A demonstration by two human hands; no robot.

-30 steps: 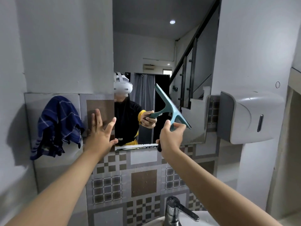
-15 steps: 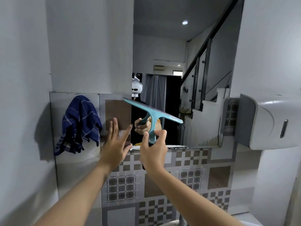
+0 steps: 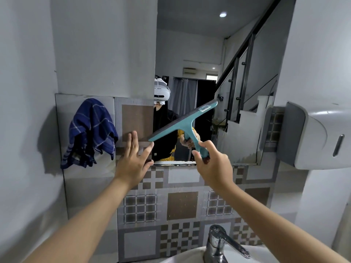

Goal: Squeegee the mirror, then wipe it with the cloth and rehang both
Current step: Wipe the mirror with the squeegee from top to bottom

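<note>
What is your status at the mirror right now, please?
Right hand shut on squeegee, blade tilted at the mirror. Left hand open, fingers spread by the mirror's left edge. Cloth hanging, untouched. Nothing in the way.

1. Soft, even indoor light, moderately bright, no harsh glare.
2. A round ceiling light (image 3: 223,14) glows in the mirror (image 3: 209,54).
3. The hanging cloth (image 3: 89,133) casts a dim shadow leftward on the wall.
4. Wide-angle bend curves the frame edges.
5. Slight blur at the right hand (image 3: 214,166).
</note>
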